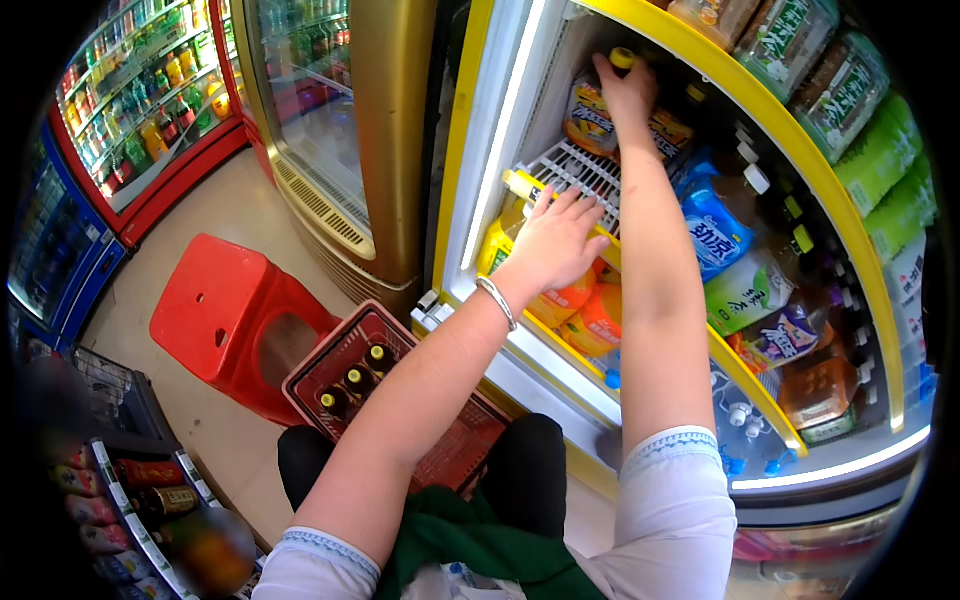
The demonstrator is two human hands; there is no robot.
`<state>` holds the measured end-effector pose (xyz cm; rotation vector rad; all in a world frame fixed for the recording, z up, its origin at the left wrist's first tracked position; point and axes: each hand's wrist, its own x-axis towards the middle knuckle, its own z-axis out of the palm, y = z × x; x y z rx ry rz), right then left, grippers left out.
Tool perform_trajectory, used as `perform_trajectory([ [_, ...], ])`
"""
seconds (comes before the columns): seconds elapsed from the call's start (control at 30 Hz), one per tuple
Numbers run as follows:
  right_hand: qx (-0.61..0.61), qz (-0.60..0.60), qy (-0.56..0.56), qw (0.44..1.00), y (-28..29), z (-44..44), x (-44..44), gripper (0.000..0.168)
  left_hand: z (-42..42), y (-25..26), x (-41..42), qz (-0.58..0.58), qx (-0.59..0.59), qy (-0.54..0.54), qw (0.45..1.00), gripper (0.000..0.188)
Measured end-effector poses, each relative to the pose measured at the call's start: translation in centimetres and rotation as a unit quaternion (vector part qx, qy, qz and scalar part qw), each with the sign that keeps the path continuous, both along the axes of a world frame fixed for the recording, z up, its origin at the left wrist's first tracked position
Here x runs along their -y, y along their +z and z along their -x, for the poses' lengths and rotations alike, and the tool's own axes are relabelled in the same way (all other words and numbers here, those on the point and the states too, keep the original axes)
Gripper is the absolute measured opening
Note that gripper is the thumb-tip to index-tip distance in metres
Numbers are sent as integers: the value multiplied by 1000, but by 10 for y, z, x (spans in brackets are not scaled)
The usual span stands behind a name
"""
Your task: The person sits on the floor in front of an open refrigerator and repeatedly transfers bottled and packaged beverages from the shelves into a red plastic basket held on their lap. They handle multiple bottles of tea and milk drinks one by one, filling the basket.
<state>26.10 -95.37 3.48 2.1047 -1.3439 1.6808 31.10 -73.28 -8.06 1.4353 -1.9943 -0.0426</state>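
Observation:
Deep in the upper shelf of an open refrigerated display case, my right hand [631, 90] has its fingers around a bottle just under its yellow cap [622, 58]. Beside it stands a drink bottle with an orange and dark label [589, 120]. These bottles are on a white wire shelf [609, 180]. My left hand [555, 244], a silver bangle at its wrist, is spread palm down by the yellow shelf front [525, 185] and holds nothing; whether it touches the edge I cannot tell. Bottles with orange labels [592, 319] stand below.
Between my knees is a dark red plastic crate [465, 450] holding three yellow-capped bottles [358, 379]. A red plastic stool [214, 304] adjoins it. Blue-labelled bottles [716, 232] stand right of my right forearm. At left are a gold-framed cooler [390, 150] and a low goods rack [135, 506].

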Motion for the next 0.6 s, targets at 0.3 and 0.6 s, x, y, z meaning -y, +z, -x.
perform_trajectory([
  [0.3, 85, 130, 204, 967, -15, 28, -135, 23, -3, -16, -26, 68, -235, -40, 969, 46],
  [0.6, 307, -109, 512, 795, 11, 84, -291, 14, -26, -25, -122, -228, -754, -219, 576, 96],
])
